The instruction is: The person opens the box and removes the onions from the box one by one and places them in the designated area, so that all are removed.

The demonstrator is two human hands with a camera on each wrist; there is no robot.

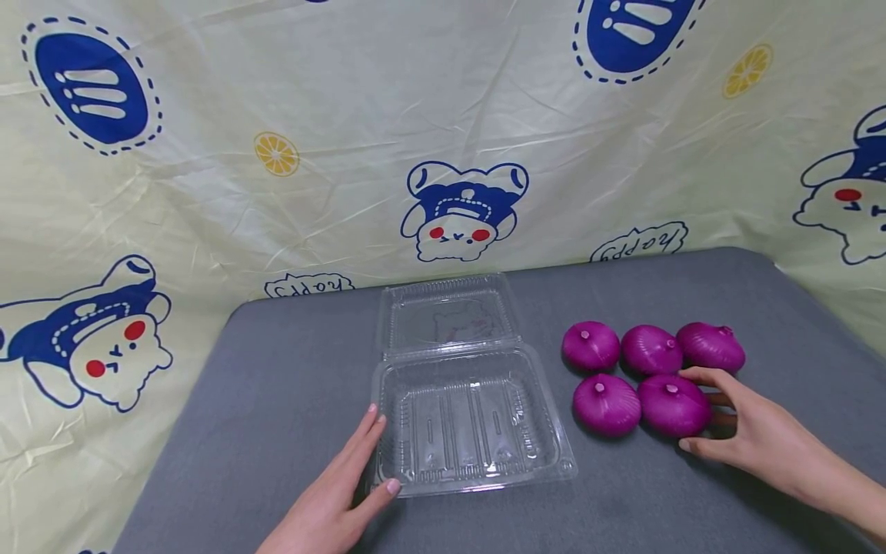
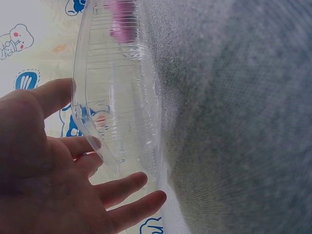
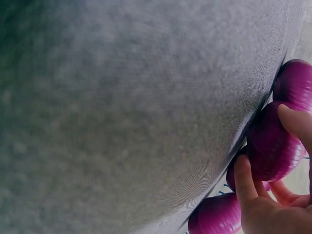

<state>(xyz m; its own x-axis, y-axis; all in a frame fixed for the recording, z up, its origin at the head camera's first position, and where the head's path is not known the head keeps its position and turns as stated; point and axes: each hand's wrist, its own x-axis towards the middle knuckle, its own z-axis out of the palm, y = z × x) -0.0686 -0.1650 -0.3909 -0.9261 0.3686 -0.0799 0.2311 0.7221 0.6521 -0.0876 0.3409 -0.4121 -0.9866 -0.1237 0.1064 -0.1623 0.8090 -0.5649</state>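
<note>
A clear plastic clamshell box lies opened out on the table, its lid folded back away from me. At the box's left side is my left hand, fingers extended, with the thumb and fingertips touching the rim; the left wrist view shows the fingers spread along that wall. My right hand holds a purple onion from its right side, thumb in front and fingers behind. This onion sits beside another purple onion in the near row.
Behind these, a far row holds a left onion, a middle onion and a right onion. The grey cloth-covered table ends at a printed curtain at the back.
</note>
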